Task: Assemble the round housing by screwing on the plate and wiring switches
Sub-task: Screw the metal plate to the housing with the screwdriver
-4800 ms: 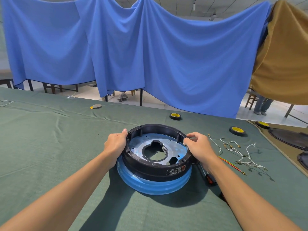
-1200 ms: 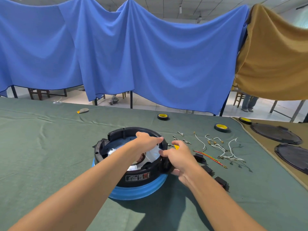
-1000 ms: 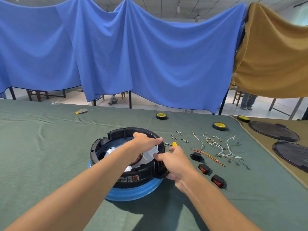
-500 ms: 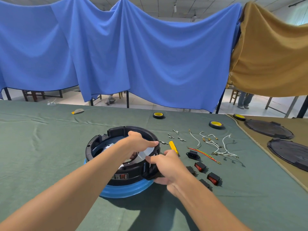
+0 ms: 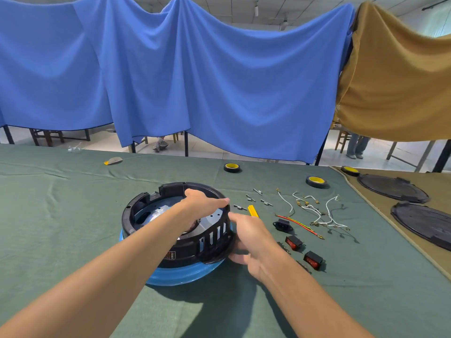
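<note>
1. Black plastic makes up the round housing (image 5: 130, 215). It sits a little left of the middle of the frame, on top of a blue ring (image 5: 175, 276), on the table (image 5: 61, 215) with its green cloth.
2. A shiny metal plate (image 5: 156, 213) lies flat inside the housing.
3. The left hand (image 5: 202, 206) reaches over the top of the housing. Its fingers are stretched out and rest on the right side of the rim, not wrapped around it.
4. The right hand (image 5: 253, 240) grasps the housing's right wall. Its thumb is up near the rim and its fingers curl under the bottom edge.
5. A yellow screwdriver handle (image 5: 253, 211) peeks out just above the right hand, with small grey screws (image 5: 250, 198) near it.
6. Farther right lie white wires (image 5: 314, 211), a red and yellow wire (image 5: 300, 225), a black socket (image 5: 282, 225) and 2 red switches (image 5: 294, 242).
7. 3 tape rolls (image 5: 232, 167) with yellow middles sit along the far side of the table.
8. 2 black round lids (image 5: 393, 190) lie at the right edge of the frame.
9. A blue cloth (image 5: 195, 81) hangs across the top, and a brown cloth (image 5: 395, 81) hangs at the upper right.
</note>
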A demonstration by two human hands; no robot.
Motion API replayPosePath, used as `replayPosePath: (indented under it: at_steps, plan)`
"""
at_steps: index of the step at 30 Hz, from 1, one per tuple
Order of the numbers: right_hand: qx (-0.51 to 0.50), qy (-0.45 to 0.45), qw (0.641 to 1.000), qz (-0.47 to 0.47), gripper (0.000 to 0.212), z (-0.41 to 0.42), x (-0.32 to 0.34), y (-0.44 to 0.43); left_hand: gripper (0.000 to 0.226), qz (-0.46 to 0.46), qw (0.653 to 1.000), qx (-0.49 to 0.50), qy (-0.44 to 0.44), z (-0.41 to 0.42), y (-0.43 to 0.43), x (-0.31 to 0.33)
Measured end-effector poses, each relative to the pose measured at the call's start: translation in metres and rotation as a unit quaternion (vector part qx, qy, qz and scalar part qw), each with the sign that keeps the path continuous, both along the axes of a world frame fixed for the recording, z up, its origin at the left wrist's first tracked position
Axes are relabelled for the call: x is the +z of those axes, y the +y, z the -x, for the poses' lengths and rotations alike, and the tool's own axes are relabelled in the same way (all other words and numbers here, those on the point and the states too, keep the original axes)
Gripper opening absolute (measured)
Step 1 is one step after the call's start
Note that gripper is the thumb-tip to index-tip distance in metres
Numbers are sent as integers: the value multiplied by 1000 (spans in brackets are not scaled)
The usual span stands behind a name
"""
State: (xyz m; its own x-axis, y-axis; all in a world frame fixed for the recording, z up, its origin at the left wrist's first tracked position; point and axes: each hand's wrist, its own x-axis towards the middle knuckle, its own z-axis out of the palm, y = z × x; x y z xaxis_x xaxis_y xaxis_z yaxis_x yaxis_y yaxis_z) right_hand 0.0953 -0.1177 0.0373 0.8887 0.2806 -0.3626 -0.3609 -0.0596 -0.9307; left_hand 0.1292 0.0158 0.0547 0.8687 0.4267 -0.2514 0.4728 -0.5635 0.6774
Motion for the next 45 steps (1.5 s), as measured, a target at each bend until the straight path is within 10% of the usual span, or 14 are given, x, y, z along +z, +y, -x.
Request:
replayPosePath:
  at_steps: [12, 22, 30, 37, 45]
  plan:
    - [7, -92, 989, 114, 24, -19, 0, -10, 113, -23, 999, -27, 30, 1, 7, 1]
    - [26, -318, 879, 355, 17, -101, -10, -10, 82, -77, 993, -79, 38, -12, 15, -4]
    - [86, -395, 756, 516, 24, -136, -32, 0, 107, -100, 991, -84, 12, -12, 22, -19]
    - [101, -424, 735, 519, 19, -148, -35, 7, 105, -117, 990, -84, 0, -2, 20, -20]
    - [114, -437, 705, 547, 22, -151, -37, 8, 54, -134, 987, -77, -44, 3, 21, -24]
